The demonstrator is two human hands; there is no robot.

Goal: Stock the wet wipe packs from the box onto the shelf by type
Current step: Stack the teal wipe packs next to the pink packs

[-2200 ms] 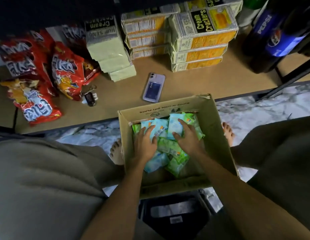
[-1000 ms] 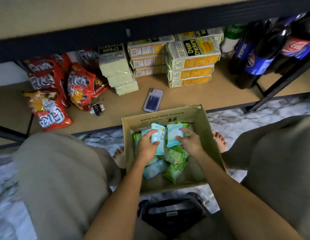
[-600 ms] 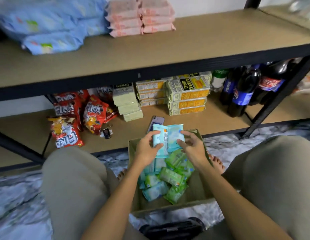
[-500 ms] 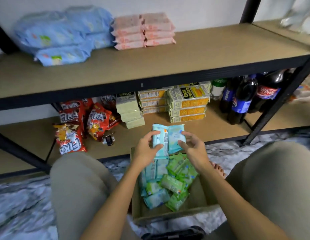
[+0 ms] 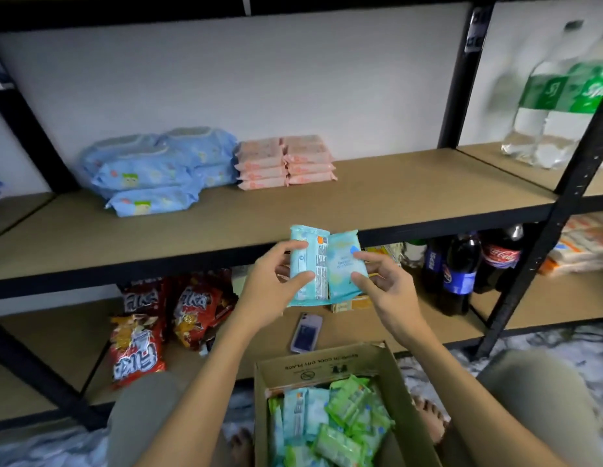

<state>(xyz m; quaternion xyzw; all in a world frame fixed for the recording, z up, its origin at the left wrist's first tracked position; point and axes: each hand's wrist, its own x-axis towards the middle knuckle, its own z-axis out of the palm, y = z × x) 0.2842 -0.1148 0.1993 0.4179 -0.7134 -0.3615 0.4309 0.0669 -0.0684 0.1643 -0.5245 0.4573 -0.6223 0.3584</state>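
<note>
I hold two light blue wet wipe packs side by side in front of the shelf edge. My left hand [image 5: 276,284] grips the left blue pack [image 5: 310,264], its printed back toward me. My right hand [image 5: 382,284] grips the right blue pack [image 5: 344,266]. Below, the open cardboard box [image 5: 327,364] on the floor holds several blue packs [image 5: 302,411] and green packs [image 5: 352,399]. On the middle shelf [image 5: 394,193] lie large blue wipe packs [image 5: 148,170] and two stacks of pink packs [image 5: 285,161].
The lower shelf carries red snack bags [image 5: 135,348], a phone [image 5: 305,332], cracker boxes [image 5: 352,303] and dark soda bottles [image 5: 457,271]. A clear green-labelled bottle [image 5: 556,96] stands on the neighbouring shelf at right. Black uprights [image 5: 458,79] frame the bay. My knees flank the box.
Both hands took two blue packs out of the box and raised them to the middle shelf's edge. My view tilted up from the box to the shelf.
</note>
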